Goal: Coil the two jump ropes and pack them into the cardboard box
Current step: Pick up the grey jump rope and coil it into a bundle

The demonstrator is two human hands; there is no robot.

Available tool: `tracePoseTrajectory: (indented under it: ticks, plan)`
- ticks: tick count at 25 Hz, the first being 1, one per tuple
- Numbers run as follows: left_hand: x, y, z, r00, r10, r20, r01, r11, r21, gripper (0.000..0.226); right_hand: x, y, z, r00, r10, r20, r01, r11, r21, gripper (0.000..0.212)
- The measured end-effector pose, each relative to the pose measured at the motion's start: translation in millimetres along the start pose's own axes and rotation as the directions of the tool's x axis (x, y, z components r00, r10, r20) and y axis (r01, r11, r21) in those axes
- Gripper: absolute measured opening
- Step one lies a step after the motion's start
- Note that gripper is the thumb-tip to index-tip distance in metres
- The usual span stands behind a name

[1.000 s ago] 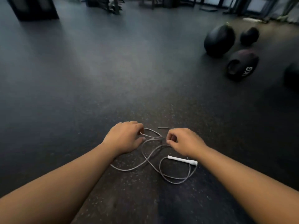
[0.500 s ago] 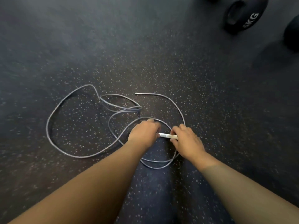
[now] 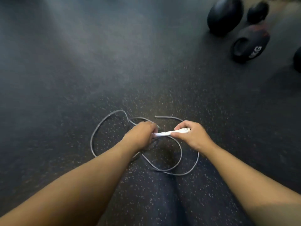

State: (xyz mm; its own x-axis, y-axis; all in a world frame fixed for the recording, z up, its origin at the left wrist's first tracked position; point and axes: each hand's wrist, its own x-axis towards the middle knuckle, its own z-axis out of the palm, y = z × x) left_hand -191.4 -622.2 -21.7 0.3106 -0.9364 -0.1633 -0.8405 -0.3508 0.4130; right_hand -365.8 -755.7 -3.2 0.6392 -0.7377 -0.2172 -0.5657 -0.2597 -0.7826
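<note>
A thin grey jump rope [image 3: 93, 141] lies in loose loops on the dark speckled floor in front of me. Its white handle [image 3: 166, 133] is lifted level between my hands. My right hand [image 3: 191, 136] pinches the handle's thicker right end. My left hand [image 3: 140, 136] is curled around the handle's left end, where the rope leaves it. A free rope end [image 3: 156, 117] lies on the floor just beyond my hands. One rope shows; no cardboard box is in view.
Several black medicine balls sit at the far right: a large one [image 3: 224, 15], a small one [image 3: 257, 12], and one with a grip hole and white lettering [image 3: 250, 44]. The speckled rubber floor [image 3: 81, 70] stretches away to the left.
Both hands went from the rope strands to the white handle and lifted it off the floor. The view dipped down, then tilted back up, bringing the medicine balls into sight again.
</note>
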Motion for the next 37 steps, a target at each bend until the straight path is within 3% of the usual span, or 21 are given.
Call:
tracePoseTrajectory:
  ticks: [4, 9, 11, 14, 18, 20, 21, 23, 24, 25, 27, 28, 30, 34, 37]
  plan:
    - [-66, 18, -113, 0.983, -0.068, -0.171, 0.057, 0.996, -0.071, 0.008, -23, -110, -9, 0.995, -0.075, -0.072, 0.102, 0.852, 0.514, 0.021]
    - [-194, 35, -253, 0.866, -0.207, -0.455, 0.172, 0.978, -0.119, 0.010, -83, -279, 16, 0.936, -0.349, 0.053, 0.230, 0.716, 0.659, 0.015]
    - [-244, 31, -295, 0.779, -0.266, -0.568, 0.186, 0.963, -0.196, 0.009, -115, -332, 35, 0.882, -0.456, 0.114, 0.265, 0.683, 0.681, 0.013]
    - [-303, 25, -341, 0.657, -0.368, -0.658, 0.076, 0.901, -0.428, 0.008, -158, -389, 64, 0.794, -0.577, 0.190, 0.341, 0.682, 0.647, 0.008]
    - [-373, 7, -375, 0.528, -0.453, -0.719, -0.073, 0.819, -0.569, 0.004, -211, -449, 96, 0.675, -0.668, 0.313, 0.321, 0.648, 0.691, 0.024]
    - [-404, -3, -379, 0.440, -0.447, -0.778, -0.051, 0.853, -0.519, 0.012, -232, -469, 114, 0.642, -0.695, 0.324, 0.331, 0.633, 0.700, 0.030]
    - [-420, -9, -378, 0.351, -0.407, -0.844, -0.003, 0.900, -0.436, 0.024, -238, -475, 123, 0.626, -0.717, 0.307, 0.380, 0.625, 0.682, 0.028]
    - [-462, -24, -378, 0.140, -0.173, -0.975, 0.260, 0.956, -0.132, 0.051, -253, -489, 144, 0.557, -0.786, 0.268, 0.542, 0.588, 0.600, 0.018]
    - [-484, -32, -381, 0.143, -0.020, -0.990, 0.428, 0.903, 0.044, 0.052, -260, -493, 153, 0.515, -0.821, 0.247, 0.630, 0.558, 0.540, 0.014]
    - [-506, -38, -384, 0.240, 0.094, -0.966, 0.541, 0.814, 0.214, 0.041, -265, -496, 161, 0.476, -0.850, 0.224, 0.701, 0.521, 0.487, 0.013]
    - [-545, -53, -384, 0.485, 0.118, -0.866, 0.592, 0.685, 0.425, 0.028, -276, -500, 173, 0.429, -0.886, 0.174, 0.748, 0.457, 0.482, 0.010]
    - [-560, -60, -383, 0.556, 0.073, -0.828, 0.591, 0.666, 0.456, 0.033, -281, -502, 177, 0.425, -0.894, 0.142, 0.740, 0.433, 0.515, 0.008]
    - [-581, -70, -379, 0.588, -0.017, -0.809, 0.577, 0.710, 0.404, 0.035, -289, -508, 183, 0.410, -0.906, 0.109, 0.714, 0.393, 0.579, 0.010]
    - [-593, -73, -372, 0.540, -0.213, -0.815, 0.481, 0.872, 0.091, 0.025, -304, -523, 187, 0.337, -0.927, 0.164, 0.725, 0.367, 0.583, 0.009]
    - [-590, -68, -366, 0.586, -0.293, -0.756, 0.454, 0.891, 0.007, 0.017, -308, -516, 186, 0.322, -0.923, 0.212, 0.736, 0.385, 0.556, 0.010]
